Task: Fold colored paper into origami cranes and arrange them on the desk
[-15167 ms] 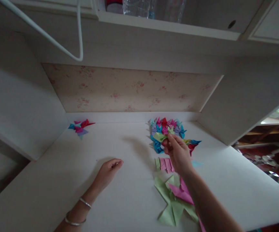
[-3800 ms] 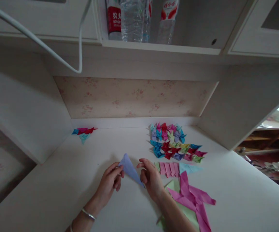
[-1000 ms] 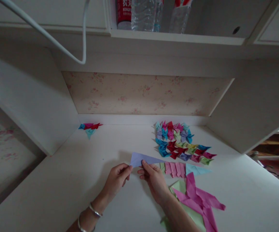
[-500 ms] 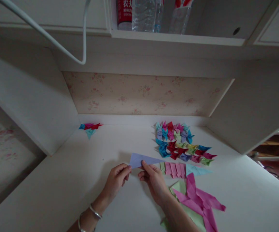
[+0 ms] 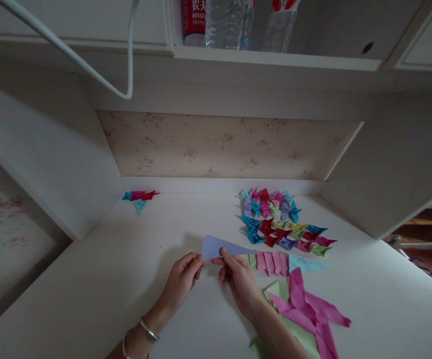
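My left hand (image 5: 181,279) and my right hand (image 5: 239,276) both pinch a lavender paper triangle (image 5: 217,246) held just above the white desk (image 5: 88,279). The left fingertips grip its left corner, the right thumb and fingers press its lower edge. To the right of my right hand lies a row of pink folded pieces (image 5: 273,262) and a light blue triangle (image 5: 305,263). Pink paper strips (image 5: 311,311) lie over green paper (image 5: 275,288) beside my right forearm.
Several small folded paper pieces in many colours (image 5: 281,222) are laid in rows at the back right of the desk. A smaller group (image 5: 140,197) sits at the back left corner. Water bottles (image 5: 225,22) stand on the shelf overhead. A white cable (image 5: 88,65) hangs at the upper left.
Over the last second the hands barely moved; the right fingers shifted slightly along the triangle's lower edge. Earlier the right hand placed a green piece into the rows, then both hands took up the lavender paper.
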Motion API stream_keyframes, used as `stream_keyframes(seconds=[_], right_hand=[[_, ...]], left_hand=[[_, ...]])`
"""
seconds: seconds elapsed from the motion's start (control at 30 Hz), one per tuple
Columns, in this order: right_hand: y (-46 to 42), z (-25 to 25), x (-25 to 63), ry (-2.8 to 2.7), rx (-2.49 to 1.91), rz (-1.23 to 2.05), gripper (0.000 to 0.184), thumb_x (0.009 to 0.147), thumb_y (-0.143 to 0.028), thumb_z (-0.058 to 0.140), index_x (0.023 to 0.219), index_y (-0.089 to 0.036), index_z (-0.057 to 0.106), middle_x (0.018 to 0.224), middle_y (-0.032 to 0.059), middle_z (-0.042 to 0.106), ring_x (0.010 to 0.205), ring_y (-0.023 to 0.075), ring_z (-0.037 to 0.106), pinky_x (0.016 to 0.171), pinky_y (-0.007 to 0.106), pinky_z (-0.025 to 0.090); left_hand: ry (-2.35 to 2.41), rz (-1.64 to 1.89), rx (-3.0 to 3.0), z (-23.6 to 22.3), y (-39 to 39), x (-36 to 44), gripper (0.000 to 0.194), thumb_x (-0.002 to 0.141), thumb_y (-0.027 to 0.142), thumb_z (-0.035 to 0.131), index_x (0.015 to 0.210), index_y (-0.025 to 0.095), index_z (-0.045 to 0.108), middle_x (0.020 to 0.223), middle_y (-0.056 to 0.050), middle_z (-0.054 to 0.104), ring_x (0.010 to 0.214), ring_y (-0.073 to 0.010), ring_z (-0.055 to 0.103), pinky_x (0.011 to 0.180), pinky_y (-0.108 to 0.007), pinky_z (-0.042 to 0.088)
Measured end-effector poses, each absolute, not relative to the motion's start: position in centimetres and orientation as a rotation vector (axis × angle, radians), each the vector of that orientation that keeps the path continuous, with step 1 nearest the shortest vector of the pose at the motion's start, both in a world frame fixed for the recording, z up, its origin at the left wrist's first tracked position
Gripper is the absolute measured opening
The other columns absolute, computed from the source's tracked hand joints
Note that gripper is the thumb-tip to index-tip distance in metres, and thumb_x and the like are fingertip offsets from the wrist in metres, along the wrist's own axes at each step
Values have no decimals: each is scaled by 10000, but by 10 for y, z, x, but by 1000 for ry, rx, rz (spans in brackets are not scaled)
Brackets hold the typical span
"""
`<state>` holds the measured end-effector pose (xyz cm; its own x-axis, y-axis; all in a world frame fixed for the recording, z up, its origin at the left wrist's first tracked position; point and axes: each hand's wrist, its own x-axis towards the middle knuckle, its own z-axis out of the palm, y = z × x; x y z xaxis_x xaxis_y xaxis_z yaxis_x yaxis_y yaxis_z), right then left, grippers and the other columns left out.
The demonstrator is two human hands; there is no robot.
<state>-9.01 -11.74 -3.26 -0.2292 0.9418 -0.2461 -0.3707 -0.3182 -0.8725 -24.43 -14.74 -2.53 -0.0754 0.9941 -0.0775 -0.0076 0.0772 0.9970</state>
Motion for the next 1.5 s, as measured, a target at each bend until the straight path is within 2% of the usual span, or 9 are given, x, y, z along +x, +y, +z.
stream_keyframes(seconds=[0.2, 0.6, 0.8, 1.03, 1.5], right_hand=[[-118, -29, -90, -850, -980, 1741, 411, 719, -526, 700, 650, -121, 689, 457, 23, 582, 406, 88, 438, 425, 214, 301], [-116, -32, -91, -819, -897, 1721, 397, 783, -489, 659, 629, -123, 644, 614, 24, 614, 417, 54, 440, 402, 196, 294], [-116, -31, -91, -812, -900, 1732, 405, 815, -492, 620, 637, -128, 622, 573, 11, 574, 407, 54, 424, 410, 200, 284], [-117, -30, -91, -784, -942, 1736, 410, 791, -493, 645, 583, -152, 553, 468, -34, 456, 406, 61, 374, 414, 204, 259], [-116, -34, -91, -786, -959, 1742, 396, 795, -487, 637, 597, -151, 566, 465, -36, 448, 402, 61, 361, 417, 210, 241]], left_hand=[[1320, 1216, 1128, -28, -147, -244, 426, 798, 562, 548, 634, 170, 538, 462, 74, 354, 404, -71, 292, 392, -198, 218], [1380, 1226, 1170, -26, -148, -245, 408, 811, 520, 551, 614, 162, 542, 478, 61, 367, 422, -72, 317, 418, -205, 228], [1373, 1226, 1163, -25, -148, -245, 404, 818, 517, 545, 621, 163, 536, 469, 68, 349, 421, -69, 297, 413, -202, 214], [1379, 1234, 1154, -24, -148, -245, 400, 813, 507, 547, 610, 163, 527, 459, 72, 349, 419, -66, 297, 417, -201, 223], [1379, 1206, 1179, -25, -148, -245, 383, 832, 482, 524, 618, 164, 522, 457, 75, 343, 421, -67, 303, 425, -206, 229]])
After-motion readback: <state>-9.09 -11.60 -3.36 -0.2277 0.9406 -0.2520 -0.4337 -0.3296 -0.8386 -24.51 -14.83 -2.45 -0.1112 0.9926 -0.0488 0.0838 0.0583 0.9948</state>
